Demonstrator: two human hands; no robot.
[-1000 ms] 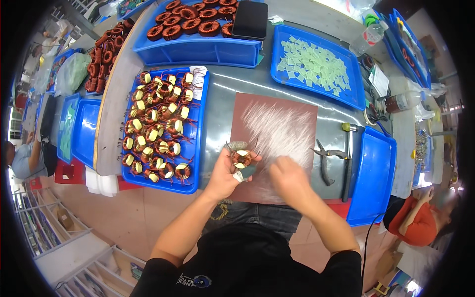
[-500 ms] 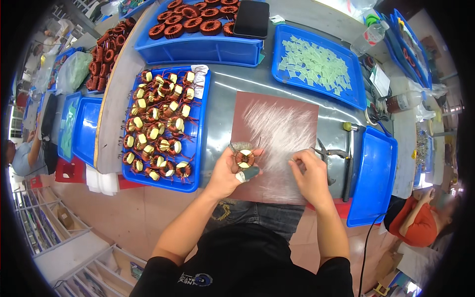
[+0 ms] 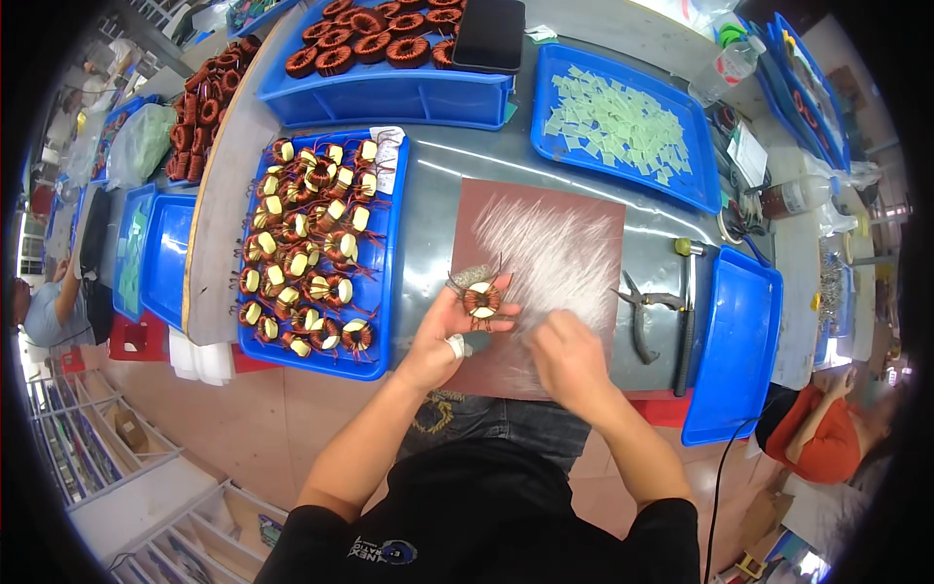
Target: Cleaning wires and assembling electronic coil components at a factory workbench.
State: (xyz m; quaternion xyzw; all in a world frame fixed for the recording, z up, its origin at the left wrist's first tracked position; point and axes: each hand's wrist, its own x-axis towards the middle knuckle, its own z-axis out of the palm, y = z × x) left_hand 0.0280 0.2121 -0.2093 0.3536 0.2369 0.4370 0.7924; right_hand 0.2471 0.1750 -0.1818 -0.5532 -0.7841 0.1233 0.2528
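My left hand (image 3: 436, 341) grips a copper-wound toroidal coil (image 3: 482, 302) with pale yellow tape patches and loose wire leads. It is above the left part of a reddish-brown sheet (image 3: 605, 238) whose middle is scuffed white. A grey cover wraps one left finger, and a white band circles the thumb. Just right of the coil is my right hand (image 3: 572, 365), apart from it; its fingers are curled and smeared by motion, so what they hold, if anything, cannot be seen.
Taped coils fill a blue tray (image 3: 387, 282) at left. Untaped coils and a black phone (image 3: 489, 37) sit on a blue bin (image 3: 389, 101) behind. Pale green pieces lie in another tray (image 3: 710, 190). Pliers (image 3: 642, 300), a hammer (image 3: 687, 321) and a blue tray (image 3: 735, 350) are at right.
My right hand has moved left, from near the pliers toward the coil. The left thumb has drawn back from the coil, which stays in the left hand.
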